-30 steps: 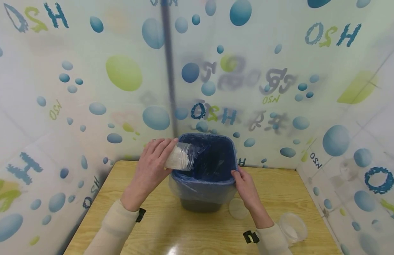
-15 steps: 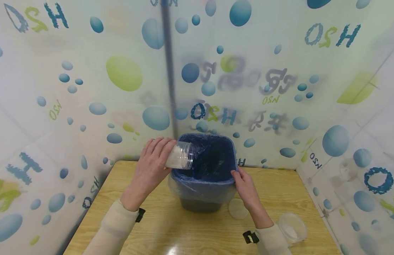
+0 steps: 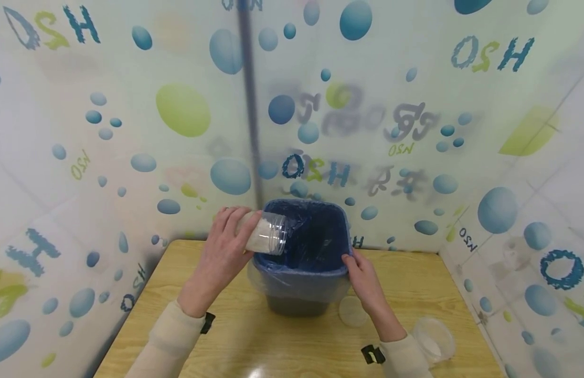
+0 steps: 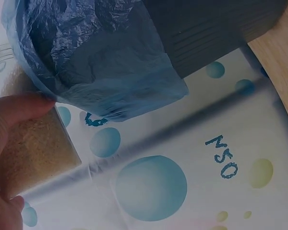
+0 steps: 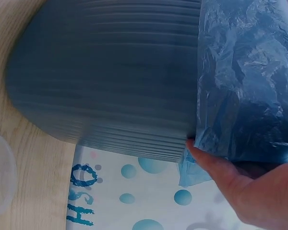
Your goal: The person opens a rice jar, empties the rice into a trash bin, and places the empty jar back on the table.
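Observation:
My left hand grips a clear plastic jar tipped on its side, its threaded mouth over the left part of the bin's opening. Pale, grainy contents fill much of the jar in the left wrist view, where my thumb lies across it beside the bag. The dark trash bin stands upright on the table, lined with a blue plastic bag folded over its rim. At the bin's right rim, my right hand pinches the bagged edge, thumb on top. The right wrist view shows a finger against the bag's lower edge.
A round translucent lid lies on the wooden table right of the bin. Farther right, by the right sleeve, is a clear round container with some white matter inside. Patterned curtain walls close in the back and sides.
The jar in my left hand shifts only slightly, and the fingers on it move a little. My right hand keeps its hold on the bin's rim.

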Tool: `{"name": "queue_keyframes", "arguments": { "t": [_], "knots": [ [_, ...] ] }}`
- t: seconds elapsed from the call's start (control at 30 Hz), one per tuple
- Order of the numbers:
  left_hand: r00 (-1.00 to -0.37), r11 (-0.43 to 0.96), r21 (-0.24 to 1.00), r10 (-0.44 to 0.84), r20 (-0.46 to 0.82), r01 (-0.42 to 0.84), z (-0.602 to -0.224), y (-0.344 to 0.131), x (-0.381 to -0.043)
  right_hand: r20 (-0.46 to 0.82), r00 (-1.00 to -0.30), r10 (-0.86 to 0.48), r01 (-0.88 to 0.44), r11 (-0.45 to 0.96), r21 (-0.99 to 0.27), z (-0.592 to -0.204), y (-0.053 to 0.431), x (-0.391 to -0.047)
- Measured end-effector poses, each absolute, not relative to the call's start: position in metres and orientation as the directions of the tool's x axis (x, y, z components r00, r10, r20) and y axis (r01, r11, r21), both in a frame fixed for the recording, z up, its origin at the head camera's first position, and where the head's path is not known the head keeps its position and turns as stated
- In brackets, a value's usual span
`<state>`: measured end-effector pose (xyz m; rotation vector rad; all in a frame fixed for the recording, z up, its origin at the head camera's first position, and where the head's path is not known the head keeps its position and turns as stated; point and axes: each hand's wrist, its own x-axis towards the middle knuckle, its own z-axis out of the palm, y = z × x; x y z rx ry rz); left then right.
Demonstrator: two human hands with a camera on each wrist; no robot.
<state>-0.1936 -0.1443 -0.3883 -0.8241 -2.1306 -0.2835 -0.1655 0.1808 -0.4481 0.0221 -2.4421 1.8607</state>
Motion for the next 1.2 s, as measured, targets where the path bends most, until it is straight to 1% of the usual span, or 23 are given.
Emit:
{"name": "queue_keyframes", "arguments": {
  "t": [0.07,0.47,0.83,1.2],
  "knots": [
    [-0.455,0.759,-0.08,0.466,0.759,0.646,-0.3882,-0.144,-0.1934,0.058,-0.998,0.03,-0.048,0.257,-0.965,-0.4479,0.1805,-0.1651],
    [-0.416,0.755,-0.113,0.473,0.777,0.646,-0.3888,-0.1412,-0.195,0.062,-0.998,0.02,-0.054,0.259,-0.964,-0.4475,0.18,-0.1652],
    [-0.406,0.751,-0.111,0.468,0.785,0.651,-0.3888,-0.1401,-0.1942,0.06,-0.998,0.02,-0.053,0.254,-0.966,-0.4474,0.1797,-0.1644],
    [-0.408,0.753,-0.121,0.475,0.78,0.646,-0.3894,-0.1412,-0.1951,0.056,-0.998,0.019,-0.05,0.251,-0.967,-0.4484,0.1798,-0.1653]
  ]
}}
